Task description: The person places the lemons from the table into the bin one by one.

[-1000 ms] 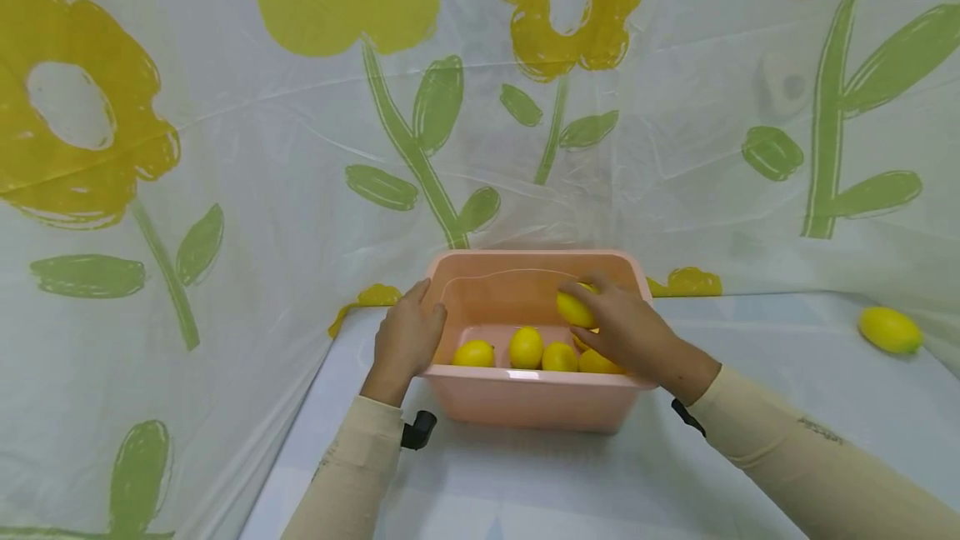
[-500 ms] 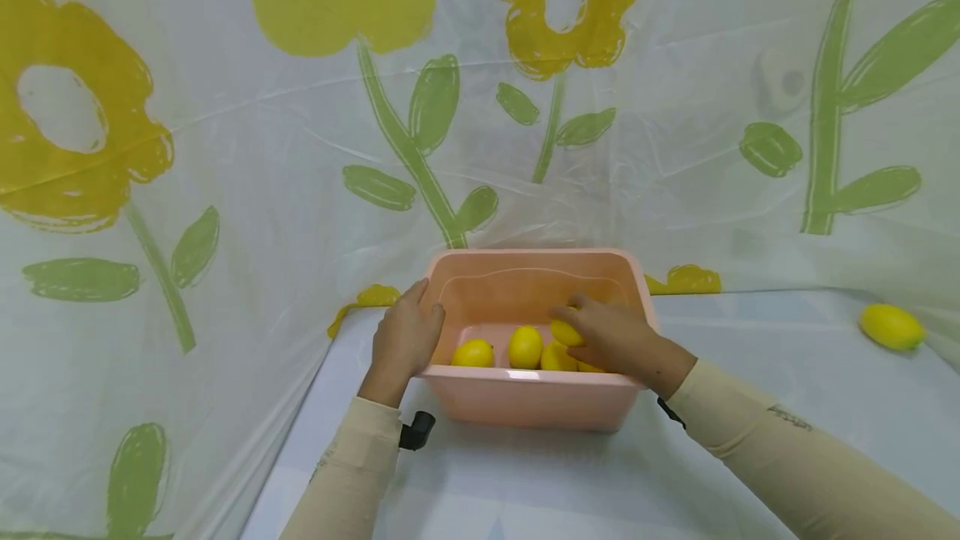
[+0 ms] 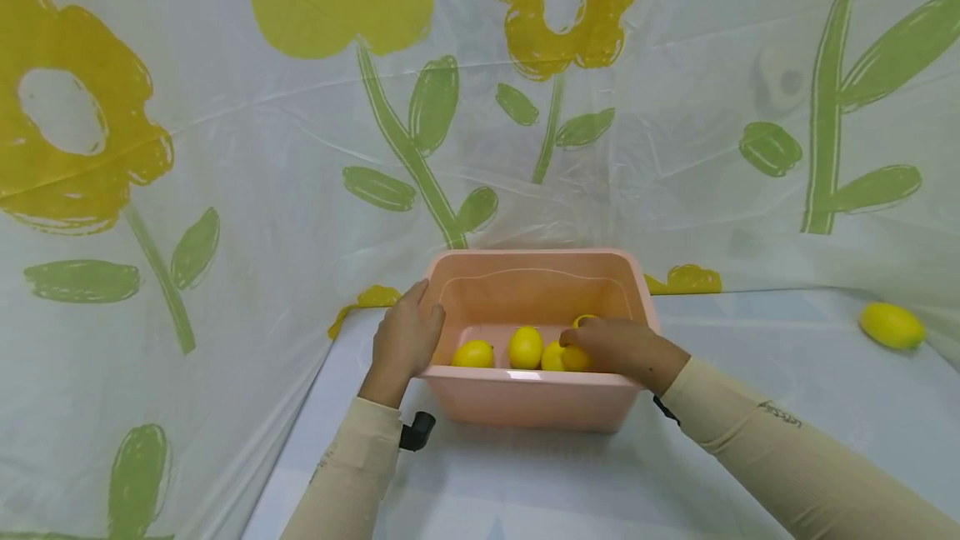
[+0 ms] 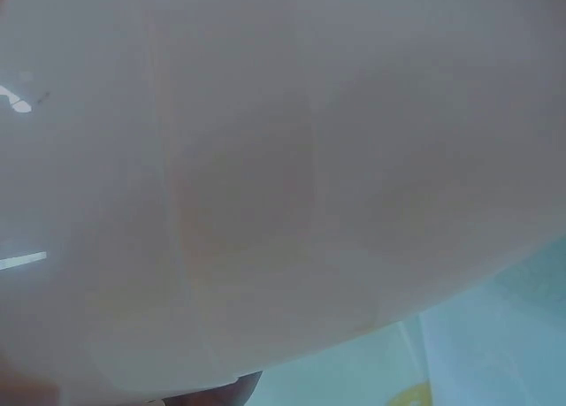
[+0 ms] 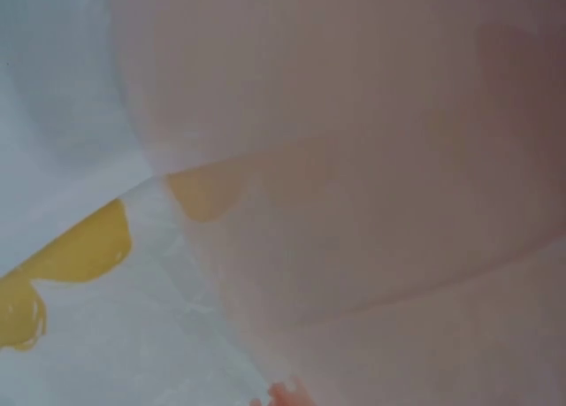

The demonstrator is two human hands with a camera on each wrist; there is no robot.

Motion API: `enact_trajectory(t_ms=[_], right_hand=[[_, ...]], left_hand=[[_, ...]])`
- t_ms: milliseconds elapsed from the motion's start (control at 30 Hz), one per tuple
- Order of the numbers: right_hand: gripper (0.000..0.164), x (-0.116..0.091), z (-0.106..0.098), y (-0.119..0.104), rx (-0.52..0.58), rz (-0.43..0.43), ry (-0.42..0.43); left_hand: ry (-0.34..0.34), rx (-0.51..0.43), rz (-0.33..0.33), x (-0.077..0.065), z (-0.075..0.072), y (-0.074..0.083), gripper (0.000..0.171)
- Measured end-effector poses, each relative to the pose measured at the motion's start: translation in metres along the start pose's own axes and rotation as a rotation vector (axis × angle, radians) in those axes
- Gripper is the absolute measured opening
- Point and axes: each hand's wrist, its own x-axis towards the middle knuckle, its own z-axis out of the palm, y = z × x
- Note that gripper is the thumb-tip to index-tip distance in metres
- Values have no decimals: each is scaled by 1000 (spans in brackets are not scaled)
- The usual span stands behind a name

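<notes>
A pink plastic basin [image 3: 525, 401] stands on the table with several yellow lemons inside. My left hand [image 3: 405, 336] grips its left rim, the thumb on the inner side. Inside the right part, my right hand [image 3: 618, 348] curls its fingers over a lemon [image 3: 576, 359] low by the front wall. Another lemon [image 3: 553, 357] lies just left of it, and one more peeks out behind the fingers. Two lemons, one in the middle [image 3: 526, 347] and one at the left [image 3: 473, 353], lie apart from the hand. Pale basin wall [image 4: 265, 158] fills most of the left wrist view.
A single lemon [image 3: 892, 326] lies outside the basin, at the far right of the pale table [image 3: 750, 340]. Flower-printed sheeting [image 3: 675, 148] hangs behind and along the left. The right wrist view is mostly blurred basin wall [image 5: 371, 158].
My right hand has lowered a lemon from near the basin's back wall toward the bottom front, moving slightly left. The left hand keeps its place on the rim.
</notes>
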Motion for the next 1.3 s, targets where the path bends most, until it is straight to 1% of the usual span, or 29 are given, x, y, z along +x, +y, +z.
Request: enact_trajectory(t_ms=[33,67,200,300,367,467,700,767,800,867,1000,1033,1100,1167,1267,1300], right_hand=[[37,0,0,-1,70,65,-1],[39,0,0,-1,105,98,-4],[42,0,0,-1,135,141,-8],[41,1,0,-1,116,141,-11],[40,1,1,0,87,123,-10],[40,1,1,0,67,105,-9],[38,1,1,-1,34,93,3],[34,1,1,-1,-2,59,6],[32,1,1,0,-38,24,9],[26,1,0,0,-162,-89,18],[22,0,1,1,-364,-255,61],[22,0,1,1,-398,-276,68],[21,1,1,0,-434,-291,75],[22,1,1,0,-488,-330,86],[27,1,0,0,-508,-339,97],[29,1,0,-1,-500,-334,96]], left_hand=[[1,1,0,0,0,0,56],[2,2,1,0,0,0,56],[2,7,4,0,0,0,56],[1,7,6,0,0,0,56],[0,6,6,0,0,0,56],[1,7,7,0,0,0,56],[-4,1,3,0,0,1,56],[-6,0,1,0,0,1,56],[-6,1,1,0,0,1,56],[-3,3,2,0,0,0,56],[2,6,7,0,0,0,56],[2,5,8,0,1,0,56],[2,5,7,0,1,-1,56],[4,5,6,0,1,-1,56],[3,8,4,0,1,0,56],[3,9,3,0,1,0,56]])
